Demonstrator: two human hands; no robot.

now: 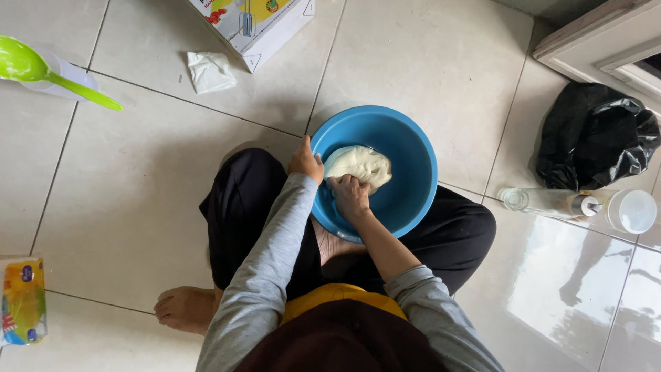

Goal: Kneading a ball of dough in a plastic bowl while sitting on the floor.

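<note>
Glossy pale tiled floor (165, 172) everywhere, white printed cardboard box (258, 24) up top, yellow packet (22, 301) at the left edge, and between the knees a blue bowl (406, 158), left hand (305, 160) fingers clamped on its rim, right hand (350, 195) fisted into the white dough (359, 164) inside.

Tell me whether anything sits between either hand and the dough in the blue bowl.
Nothing visible does. The right hand already presses on the dough inside the blue bowl. The left hand grips the bowl's rim beside it, with only bare bowl between it and the dough.
</note>
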